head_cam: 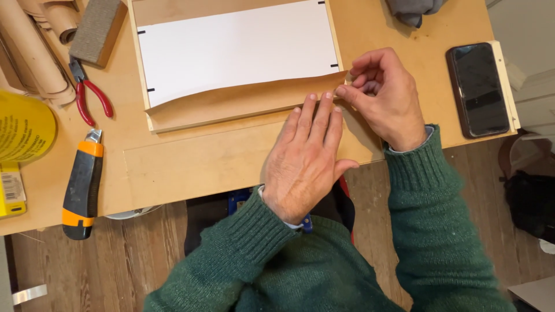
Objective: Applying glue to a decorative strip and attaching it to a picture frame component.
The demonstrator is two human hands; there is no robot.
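Observation:
A white sheet [237, 49] with small black corner marks lies on a pale wooden panel [231, 107] at the top middle of the table. Its near edge curls up a little from the wood. My left hand [306, 162] lies flat, palm down, fingers together, with the fingertips at the near edge of the panel. My right hand [384, 95] sits just to the right of it, thumb and forefinger pinched at the panel's near right corner, where the sheet's corner lies. Both arms wear green knitted sleeves.
An orange and black utility knife [84, 185] and red-handled pliers [87, 95] lie at the left. A yellow can [23, 127], paper rolls [32, 46] and a sanding block [98, 29] stand at the far left. A dark phone [477, 89] lies at the right. Grey cloth [413, 8] is at the top.

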